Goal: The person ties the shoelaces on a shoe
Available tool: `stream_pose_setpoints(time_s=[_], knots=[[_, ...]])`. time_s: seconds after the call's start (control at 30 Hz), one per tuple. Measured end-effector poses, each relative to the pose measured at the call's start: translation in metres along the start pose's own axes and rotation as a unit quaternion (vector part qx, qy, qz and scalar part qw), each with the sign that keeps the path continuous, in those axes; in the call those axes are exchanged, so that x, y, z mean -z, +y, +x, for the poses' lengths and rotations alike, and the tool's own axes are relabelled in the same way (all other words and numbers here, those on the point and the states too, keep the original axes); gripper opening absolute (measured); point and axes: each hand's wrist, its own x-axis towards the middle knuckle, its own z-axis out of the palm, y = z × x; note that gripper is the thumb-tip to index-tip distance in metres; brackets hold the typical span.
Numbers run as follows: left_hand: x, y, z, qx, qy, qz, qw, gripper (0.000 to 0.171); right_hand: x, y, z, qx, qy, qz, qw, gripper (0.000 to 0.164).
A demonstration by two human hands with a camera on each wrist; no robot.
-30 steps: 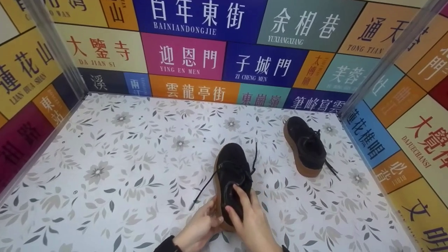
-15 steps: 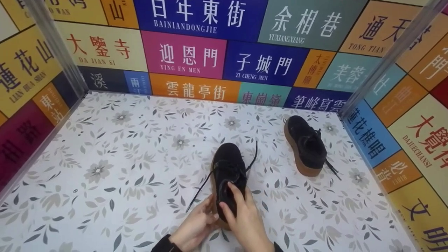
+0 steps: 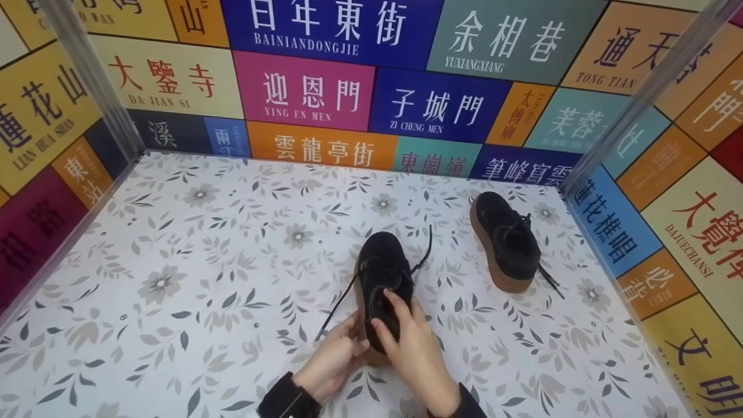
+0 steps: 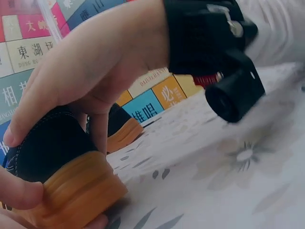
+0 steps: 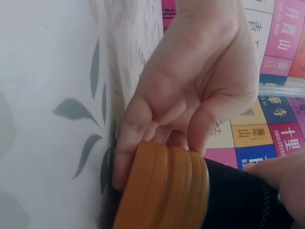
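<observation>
A black low lace-up shoe (image 3: 380, 252) with a tan sole sits on the floral cloth, toe pointing away from me. My left hand (image 3: 332, 355) grips the sole's left side near the heel; the right wrist view shows its fingers around the tan sole (image 5: 162, 188) and thumb at the edge. From above, my right hand (image 3: 417, 348) holds the heel and collar, thumb and fingertips over the opening. Untied lace ends (image 3: 335, 306) trail to both sides. In the left wrist view the heel (image 4: 83, 183) looks slightly tilted, with a fingertip beneath it.
A second black shoe (image 3: 506, 244) stands at the right, a lace trailing behind it. White cloth (image 3: 162, 284) with grey flowers covers the surface. Colourful panels (image 3: 307, 90) with Chinese lettering wall the back and sides, with clear posts (image 3: 615, 122) at the corners.
The held shoe first shifted a little left, then forward and right, both hands moving with it and keeping their grip. The second shoe stayed in place.
</observation>
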Motion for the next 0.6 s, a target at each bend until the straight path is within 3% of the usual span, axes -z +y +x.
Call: stream_pose_setpoints(time_s=[0.43,0.6], knots=[[0.011,0.006,0.000,-0.014,-0.028,0.035,0.9989,0.076,-0.002,0.002,0.006,0.004,0.005,0.002,1.000,0.045],[0.014,0.006,-0.008,-0.036,-0.001,0.100,0.9943,0.072,-0.003,0.001,0.006,0.011,0.021,-0.023,0.999,0.044]])
